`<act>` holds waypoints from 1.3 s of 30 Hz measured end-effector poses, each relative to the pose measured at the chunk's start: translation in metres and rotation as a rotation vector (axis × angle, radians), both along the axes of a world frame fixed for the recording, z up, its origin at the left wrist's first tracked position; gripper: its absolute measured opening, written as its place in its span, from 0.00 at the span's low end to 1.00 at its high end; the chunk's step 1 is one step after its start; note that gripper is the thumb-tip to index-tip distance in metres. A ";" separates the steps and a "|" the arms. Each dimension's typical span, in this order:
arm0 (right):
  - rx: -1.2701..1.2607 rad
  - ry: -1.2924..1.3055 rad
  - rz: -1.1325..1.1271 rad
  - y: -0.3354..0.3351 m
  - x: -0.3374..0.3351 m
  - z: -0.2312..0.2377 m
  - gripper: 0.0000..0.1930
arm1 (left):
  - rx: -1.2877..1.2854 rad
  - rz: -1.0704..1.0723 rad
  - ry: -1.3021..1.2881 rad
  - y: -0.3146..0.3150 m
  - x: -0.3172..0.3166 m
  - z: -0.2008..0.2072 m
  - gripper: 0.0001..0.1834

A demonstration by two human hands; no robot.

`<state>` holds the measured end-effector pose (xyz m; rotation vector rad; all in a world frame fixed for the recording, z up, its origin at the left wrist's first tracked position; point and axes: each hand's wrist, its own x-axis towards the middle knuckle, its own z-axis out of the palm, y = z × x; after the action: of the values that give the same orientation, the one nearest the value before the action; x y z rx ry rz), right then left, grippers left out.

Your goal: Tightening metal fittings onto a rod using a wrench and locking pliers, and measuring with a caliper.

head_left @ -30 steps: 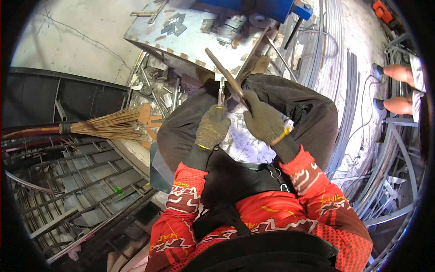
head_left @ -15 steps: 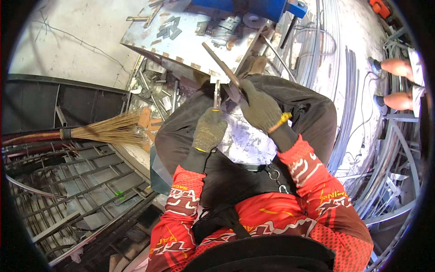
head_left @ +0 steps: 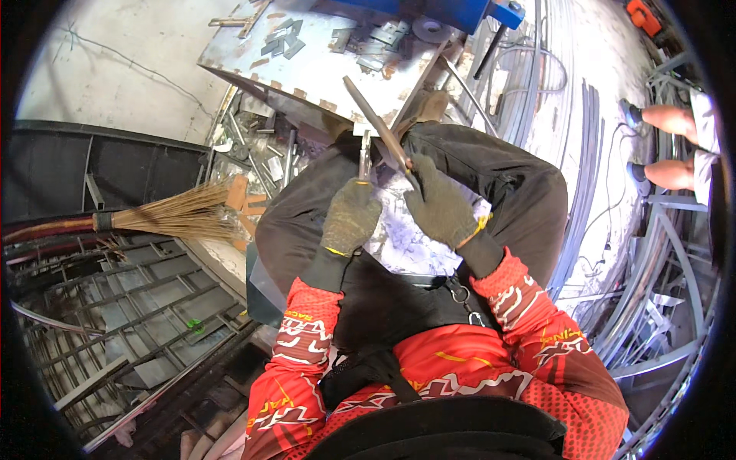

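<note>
My left hand (head_left: 351, 218), in a dark knit glove, is closed around a pair of pliers (head_left: 365, 159). A small pale flat metal piece (head_left: 366, 131) sits at the jaws, close to the near edge of the metal-topped table (head_left: 307, 83). In my gloved right hand (head_left: 447, 204) is a long, narrow bar that looks like a metal file (head_left: 377, 123). It slants up and left, its far end over the table top. The file passes just right of the pliers; whether it touches the metal piece I cannot tell.
On the table lie several small metal plates (head_left: 284, 40) and a grey disc (head_left: 431, 30), below a blue machine part (head_left: 429, 8). A straw broom (head_left: 172, 212) and a metal grating (head_left: 153, 307) are at left. Long metal bars (head_left: 586, 176) and another person's legs (head_left: 668, 146) are at right.
My right hand has drawn slightly back toward me with the file, and more of its near end shows. The left hand keeps its hold on the pliers, nearly still.
</note>
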<state>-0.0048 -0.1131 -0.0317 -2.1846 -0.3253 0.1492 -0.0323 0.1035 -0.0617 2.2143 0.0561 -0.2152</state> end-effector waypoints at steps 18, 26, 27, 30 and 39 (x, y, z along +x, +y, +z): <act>0.777 0.559 -0.098 -0.004 0.013 0.014 0.29 | -0.583 0.269 0.271 -0.046 -0.013 0.014 0.17; 0.466 0.474 -0.045 0.005 -0.007 0.021 0.27 | -0.042 -0.190 -0.463 -0.035 -0.009 -0.003 0.26; 0.502 0.511 -0.057 0.003 -0.003 0.015 0.27 | -0.184 -0.097 -0.224 -0.037 -0.010 -0.002 0.28; 0.502 0.575 -0.080 0.005 0.009 0.023 0.26 | -0.357 -0.010 0.100 -0.044 -0.005 0.033 0.31; 0.693 0.408 -0.192 0.006 -0.006 0.034 0.22 | -1.056 0.139 0.117 -0.049 -0.009 0.034 0.25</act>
<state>-0.0103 -0.1072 0.0025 -1.4436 0.0667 0.3167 -0.0415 0.0547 -0.0273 1.1410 0.1268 -0.2255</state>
